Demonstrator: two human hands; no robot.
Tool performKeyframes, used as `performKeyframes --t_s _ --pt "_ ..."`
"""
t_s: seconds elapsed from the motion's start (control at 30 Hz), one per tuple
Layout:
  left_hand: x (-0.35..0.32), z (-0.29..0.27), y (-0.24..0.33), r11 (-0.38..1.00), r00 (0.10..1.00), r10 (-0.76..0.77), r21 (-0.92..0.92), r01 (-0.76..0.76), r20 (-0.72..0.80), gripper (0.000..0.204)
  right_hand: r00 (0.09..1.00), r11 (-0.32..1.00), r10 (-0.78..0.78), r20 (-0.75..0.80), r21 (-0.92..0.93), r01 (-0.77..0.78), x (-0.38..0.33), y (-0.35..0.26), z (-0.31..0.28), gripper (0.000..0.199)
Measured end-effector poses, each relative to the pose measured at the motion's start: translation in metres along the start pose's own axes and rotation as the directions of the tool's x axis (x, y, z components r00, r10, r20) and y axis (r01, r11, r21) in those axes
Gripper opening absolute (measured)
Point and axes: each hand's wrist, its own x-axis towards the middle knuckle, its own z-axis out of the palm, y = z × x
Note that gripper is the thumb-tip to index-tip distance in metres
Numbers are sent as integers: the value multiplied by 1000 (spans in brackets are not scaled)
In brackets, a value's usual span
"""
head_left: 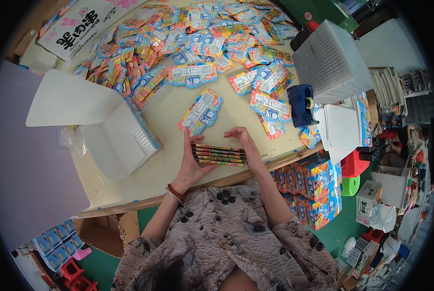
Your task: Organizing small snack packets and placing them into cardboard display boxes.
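Between my two hands, near the table's front edge, stands a small stack of candy packs (219,155), seen edge-on with colourful candy pieces in layers. My left hand (191,162) grips its left end, thumb along the near side and fingers stretched up the far side. At the right end my right hand (247,148) closes round the stack with bent fingers. Just beyond my fingertips lies a single flat candy pack (201,112) with a blue and red edge. To the left an open carton (105,145), white inside, lies with its flap spread.
A large heap of candy packs (207,43) covers the far table. At right are a blue tape dispenser (301,104), a stack of clear plastic trays (331,58) and white-backed cartons (340,128). Filled boxes (314,189) stand below the right edge. A printed white box (81,26) sits far left.
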Motion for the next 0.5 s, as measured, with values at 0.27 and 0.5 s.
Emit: performKeyframes --t_s 0.27,0.5 --pt "0 -11 -9 999 998 -8 38 5 70 67 978 957 207 -31 213 -196 2 2 1 25" --pt "-22 -27 -15 997 999 -9 72 7 33 59 966 972 234 114 -47 -230 10 -6 4 25"
